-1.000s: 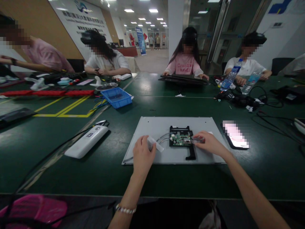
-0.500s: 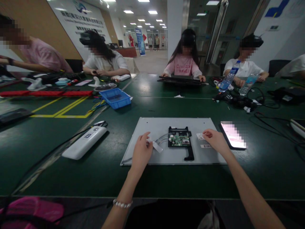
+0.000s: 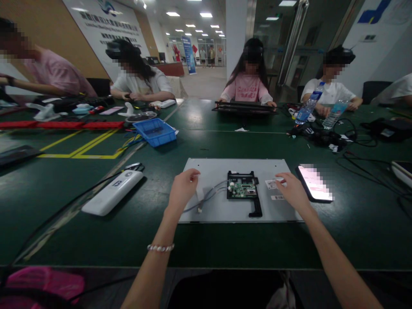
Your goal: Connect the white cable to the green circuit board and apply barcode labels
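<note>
A flat light-grey panel [image 3: 212,171] lies on the table in front of me. Mounted on it is a green circuit board [image 3: 241,187] in a black plastic bracket [image 3: 255,208]. Grey cables [image 3: 210,192] run left from the board, their loose end resting on the panel. Over the panel's left edge is my left hand [image 3: 183,189], fingers curled and pinched; what they hold is not clear. A white strip [image 3: 200,195] shows just beside it. My right hand [image 3: 292,191] has its fingertips pinched at the edge of a white label [image 3: 271,184]; any grip is unclear.
A phone [image 3: 313,182] lies right of the panel, a white power bank [image 3: 114,193] with a cable left. Farther back are a blue tray [image 3: 156,132], water bottles [image 3: 309,105] and black cables [image 3: 322,134]. Several people sit across the table, one holding a dark panel [image 3: 244,108].
My left hand has moved left and slightly away from me. The white strip and cable end have shifted, now lying left of the board. My right hand has barely moved.
</note>
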The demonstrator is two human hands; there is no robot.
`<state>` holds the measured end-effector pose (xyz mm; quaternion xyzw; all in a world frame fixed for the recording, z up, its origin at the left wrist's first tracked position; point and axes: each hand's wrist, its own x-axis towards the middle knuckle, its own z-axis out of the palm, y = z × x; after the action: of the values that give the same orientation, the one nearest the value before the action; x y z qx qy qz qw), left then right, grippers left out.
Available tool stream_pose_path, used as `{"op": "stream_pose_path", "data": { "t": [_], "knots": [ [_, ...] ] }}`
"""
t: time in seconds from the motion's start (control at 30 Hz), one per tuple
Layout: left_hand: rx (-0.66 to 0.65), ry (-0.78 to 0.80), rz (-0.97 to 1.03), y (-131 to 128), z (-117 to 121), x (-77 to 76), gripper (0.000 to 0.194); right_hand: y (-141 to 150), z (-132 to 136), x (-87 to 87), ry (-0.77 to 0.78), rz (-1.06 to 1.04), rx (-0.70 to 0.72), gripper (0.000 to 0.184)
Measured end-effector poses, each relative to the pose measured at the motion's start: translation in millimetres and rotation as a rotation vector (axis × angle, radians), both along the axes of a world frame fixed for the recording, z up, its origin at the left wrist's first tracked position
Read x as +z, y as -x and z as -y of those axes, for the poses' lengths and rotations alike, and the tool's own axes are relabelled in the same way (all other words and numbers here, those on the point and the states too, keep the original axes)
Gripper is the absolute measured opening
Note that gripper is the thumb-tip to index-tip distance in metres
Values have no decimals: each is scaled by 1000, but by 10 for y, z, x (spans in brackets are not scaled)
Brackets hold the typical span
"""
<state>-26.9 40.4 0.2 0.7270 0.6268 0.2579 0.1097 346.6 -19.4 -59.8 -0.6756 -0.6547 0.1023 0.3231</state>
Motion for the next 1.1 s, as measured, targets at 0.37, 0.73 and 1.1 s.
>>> {"op": "stream_pose_path", "data": {
  "t": [0.37,0.73,1.1],
  "knots": [
    [-168,-124,-273,-378,-318,-36,33,40,-3,35,3,-12,14,31],
    [-496,-117,-572,-1107,-337,-71,23,65,-10,57,2,-7,7,30],
    [-657,-193,-526,-1856,-493,-13,20,65,-17,89,-2,-24,-13,35]
  ]
}}
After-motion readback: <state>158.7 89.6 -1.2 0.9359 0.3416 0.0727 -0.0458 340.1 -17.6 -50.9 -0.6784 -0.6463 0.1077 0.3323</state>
